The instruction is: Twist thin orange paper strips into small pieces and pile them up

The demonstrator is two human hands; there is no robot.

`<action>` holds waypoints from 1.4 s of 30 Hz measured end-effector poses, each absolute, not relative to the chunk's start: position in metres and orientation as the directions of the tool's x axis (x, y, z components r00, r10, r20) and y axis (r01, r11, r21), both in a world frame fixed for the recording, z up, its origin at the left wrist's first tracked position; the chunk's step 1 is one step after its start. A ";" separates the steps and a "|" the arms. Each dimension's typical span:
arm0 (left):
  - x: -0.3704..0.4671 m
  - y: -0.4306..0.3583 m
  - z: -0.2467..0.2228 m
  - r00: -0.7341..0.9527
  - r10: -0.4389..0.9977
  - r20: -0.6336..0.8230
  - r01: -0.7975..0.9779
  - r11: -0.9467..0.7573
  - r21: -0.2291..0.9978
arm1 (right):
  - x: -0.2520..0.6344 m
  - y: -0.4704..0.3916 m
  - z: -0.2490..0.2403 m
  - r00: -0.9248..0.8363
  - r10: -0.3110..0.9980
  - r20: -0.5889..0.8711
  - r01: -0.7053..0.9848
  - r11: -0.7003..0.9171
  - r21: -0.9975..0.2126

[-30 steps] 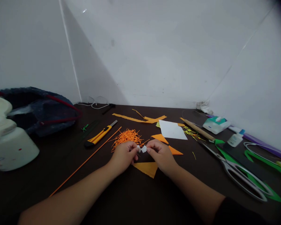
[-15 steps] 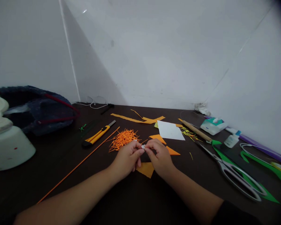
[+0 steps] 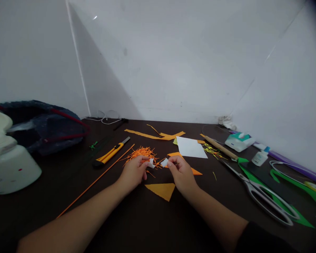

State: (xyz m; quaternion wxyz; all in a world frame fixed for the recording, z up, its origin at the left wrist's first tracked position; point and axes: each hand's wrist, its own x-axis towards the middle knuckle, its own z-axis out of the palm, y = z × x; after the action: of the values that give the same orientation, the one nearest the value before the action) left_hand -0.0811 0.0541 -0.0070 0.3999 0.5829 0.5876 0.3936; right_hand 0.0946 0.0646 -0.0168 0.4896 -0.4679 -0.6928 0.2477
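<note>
Between the thumb and fingers of my left hand (image 3: 133, 171) is a small white paper piece (image 3: 151, 163). My right hand (image 3: 183, 174) pinches another white paper piece (image 3: 164, 162), and a gap separates the two. Just behind my left hand lies a heap of thin orange strips (image 3: 140, 153). An orange paper triangle (image 3: 162, 190) rests on the table in front of my hands. More orange paper (image 3: 196, 172) lies behind my right hand, partly covered by it. A white sheet (image 3: 191, 147) sits farther back.
On the left are a yellow utility knife (image 3: 112, 153), a long orange stick (image 3: 94, 182), a white container (image 3: 14, 165) and a dark bag (image 3: 52, 123). To the right lie large scissors (image 3: 263, 200), a wooden-handled tool (image 3: 221, 147), a glue bottle (image 3: 260, 157) and a tissue pack (image 3: 239, 140).
My hands, close together half a second ago over one white bit, have moved apart. Each now holds a separate white piece. More of the orange triangle shows between them.
</note>
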 end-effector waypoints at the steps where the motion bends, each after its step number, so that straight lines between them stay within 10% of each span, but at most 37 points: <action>1: -0.081 0.053 -0.005 -0.023 1.000 0.006 0.326 0.002 0.945 | 0.095 0.064 -0.016 -0.073 0.888 0.453 0.404 0.442 -0.801; 11: -0.051 0.021 0.003 0.222 0.965 -0.143 -0.441 0.230 0.867 | 0.075 0.040 -0.005 -0.361 0.552 0.752 0.396 0.821 -0.413; 27: -0.050 0.016 0.001 0.267 0.963 -0.024 -0.534 0.168 0.828 | 0.081 0.045 -0.008 -0.334 0.617 0.713 0.395 0.778 -0.489; 36: -0.052 0.021 0.000 0.352 0.936 -0.015 -0.679 0.267 0.684 | 0.087 0.045 -0.004 -0.552 0.344 0.760 0.505 0.863 -0.024; 42: -0.049 0.020 0.001 0.361 0.932 -0.024 -0.602 0.252 0.758 | 0.091 0.045 -0.002 -0.525 0.342 0.779 0.511 0.859 -0.032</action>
State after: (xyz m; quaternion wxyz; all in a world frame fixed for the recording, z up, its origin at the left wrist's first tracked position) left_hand -0.0487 0.0203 0.0008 0.7525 0.3376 0.2447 0.5097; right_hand 0.0906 0.0455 -0.0024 0.4206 -0.2458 -0.8675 -0.1007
